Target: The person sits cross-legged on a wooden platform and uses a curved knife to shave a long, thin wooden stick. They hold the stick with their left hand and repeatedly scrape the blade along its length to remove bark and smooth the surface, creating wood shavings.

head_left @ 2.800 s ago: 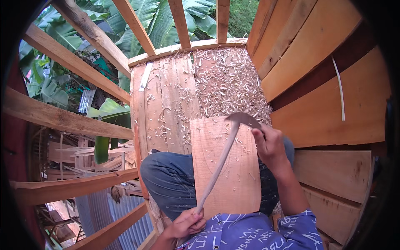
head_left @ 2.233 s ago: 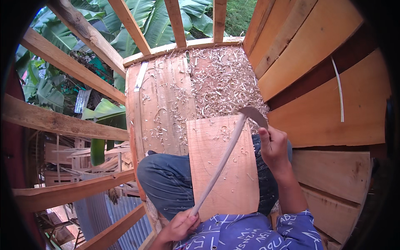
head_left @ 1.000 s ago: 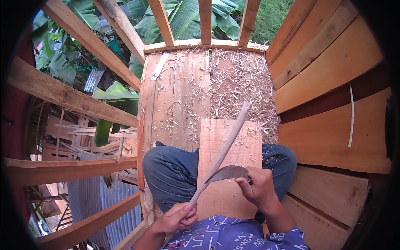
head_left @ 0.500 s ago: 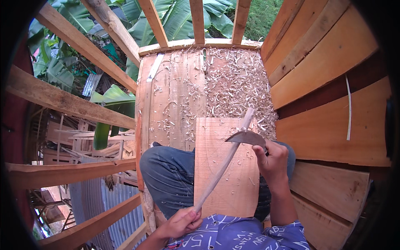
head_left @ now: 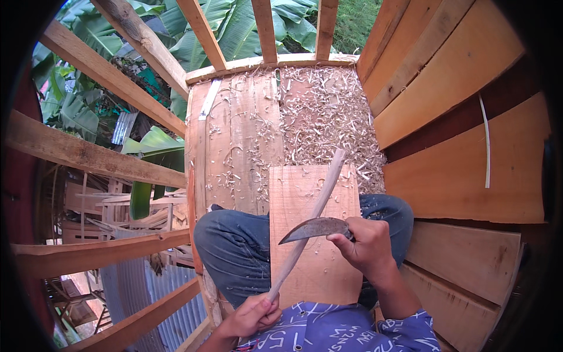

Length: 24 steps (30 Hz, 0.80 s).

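A wall (head_left: pixel 451 173) is standing right of the fingers (head_left: pixel 368 227), floor (head_left: pixel 241 126) stretching ahead. The right hand (head_left: pixel 370 247) is clenching the knife (head_left: pixel 315 227), the left hand (head_left: pixel 256 315) the stick (head_left: pixel 322 200); between them these are crossing, perhaps touching.

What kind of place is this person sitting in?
Most likely an open-sided wooden porch or balcony, seemingly used as a workspace: a plank floor strewn with curled wood shavings, spaced wooden railing bars along one side, and big green leaves just outside.
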Each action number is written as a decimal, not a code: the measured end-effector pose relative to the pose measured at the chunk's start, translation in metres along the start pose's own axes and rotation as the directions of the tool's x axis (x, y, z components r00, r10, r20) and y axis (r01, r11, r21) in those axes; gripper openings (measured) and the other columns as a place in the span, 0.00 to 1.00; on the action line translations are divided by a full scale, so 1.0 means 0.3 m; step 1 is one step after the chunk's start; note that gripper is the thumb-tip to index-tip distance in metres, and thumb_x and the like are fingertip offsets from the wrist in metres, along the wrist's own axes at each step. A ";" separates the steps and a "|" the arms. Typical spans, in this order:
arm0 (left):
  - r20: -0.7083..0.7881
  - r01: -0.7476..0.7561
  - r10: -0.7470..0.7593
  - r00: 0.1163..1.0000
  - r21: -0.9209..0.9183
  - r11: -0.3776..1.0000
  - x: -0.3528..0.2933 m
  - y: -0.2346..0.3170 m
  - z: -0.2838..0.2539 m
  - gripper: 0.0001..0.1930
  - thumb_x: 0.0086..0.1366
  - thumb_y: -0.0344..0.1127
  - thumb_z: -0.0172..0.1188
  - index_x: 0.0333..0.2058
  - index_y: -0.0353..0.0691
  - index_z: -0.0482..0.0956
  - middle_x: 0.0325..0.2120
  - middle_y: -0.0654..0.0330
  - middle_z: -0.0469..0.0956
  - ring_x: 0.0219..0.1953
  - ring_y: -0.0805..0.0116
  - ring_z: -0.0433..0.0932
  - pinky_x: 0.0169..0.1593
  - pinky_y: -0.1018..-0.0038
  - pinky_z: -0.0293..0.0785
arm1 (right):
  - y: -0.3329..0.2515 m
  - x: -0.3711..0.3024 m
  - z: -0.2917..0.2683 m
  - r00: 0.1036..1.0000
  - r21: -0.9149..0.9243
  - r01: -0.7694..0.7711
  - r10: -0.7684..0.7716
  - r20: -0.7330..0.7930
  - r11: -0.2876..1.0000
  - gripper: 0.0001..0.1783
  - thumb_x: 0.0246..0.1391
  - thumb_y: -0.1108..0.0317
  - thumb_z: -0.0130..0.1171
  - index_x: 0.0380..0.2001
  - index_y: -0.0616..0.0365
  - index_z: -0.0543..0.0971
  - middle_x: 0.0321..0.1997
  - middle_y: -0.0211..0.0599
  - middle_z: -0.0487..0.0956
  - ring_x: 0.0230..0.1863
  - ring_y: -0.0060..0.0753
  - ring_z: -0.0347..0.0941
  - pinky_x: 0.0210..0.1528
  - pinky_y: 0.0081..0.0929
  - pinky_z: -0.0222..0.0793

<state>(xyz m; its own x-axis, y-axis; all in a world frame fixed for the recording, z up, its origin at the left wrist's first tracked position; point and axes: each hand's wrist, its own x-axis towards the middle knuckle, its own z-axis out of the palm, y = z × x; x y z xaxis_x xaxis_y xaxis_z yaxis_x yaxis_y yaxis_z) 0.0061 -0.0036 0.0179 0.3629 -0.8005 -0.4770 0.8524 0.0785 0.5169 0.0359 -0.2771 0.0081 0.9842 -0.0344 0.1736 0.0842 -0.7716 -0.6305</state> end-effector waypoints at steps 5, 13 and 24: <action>0.042 -0.007 0.007 0.999 0.006 1.000 -0.006 -0.025 0.001 0.18 0.71 0.48 0.33 0.28 0.41 0.57 0.15 0.70 0.53 0.17 0.81 0.49 0.20 0.84 0.46 | 0.074 0.067 -0.018 0.964 0.113 -0.104 0.128 -0.232 0.988 0.29 0.53 0.47 0.56 0.13 0.63 0.70 0.09 0.41 0.64 0.10 0.36 0.63 0.16 0.33 0.58; -0.193 -0.111 0.176 0.965 0.307 0.945 -0.024 -0.039 -0.004 0.14 0.71 0.41 0.39 0.29 0.39 0.62 0.16 0.68 0.60 0.18 0.82 0.57 0.22 0.83 0.54 | 0.161 0.044 -0.112 0.916 0.196 -0.297 0.337 -0.218 0.935 0.30 0.57 0.47 0.51 0.16 0.67 0.71 0.09 0.43 0.61 0.13 0.28 0.58 0.17 0.29 0.54; -0.173 -0.068 0.173 0.970 0.488 0.870 0.001 -0.004 0.042 0.14 0.70 0.40 0.40 0.29 0.37 0.64 0.17 0.67 0.62 0.20 0.79 0.60 0.26 0.80 0.59 | 0.021 -0.003 -0.004 0.999 0.043 -0.020 0.022 -0.045 0.999 0.29 0.50 0.46 0.57 0.11 0.60 0.67 0.09 0.41 0.64 0.12 0.42 0.66 0.16 0.32 0.60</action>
<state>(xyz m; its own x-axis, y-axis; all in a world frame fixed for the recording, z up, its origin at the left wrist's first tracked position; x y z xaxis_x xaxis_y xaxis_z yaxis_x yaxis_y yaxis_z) 0.0005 -0.0113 0.0262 0.5646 -0.6598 -0.4959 0.5330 -0.1673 0.8294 0.0355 -0.2826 0.0050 0.9779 -0.0799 0.1930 0.0707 -0.7429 -0.6656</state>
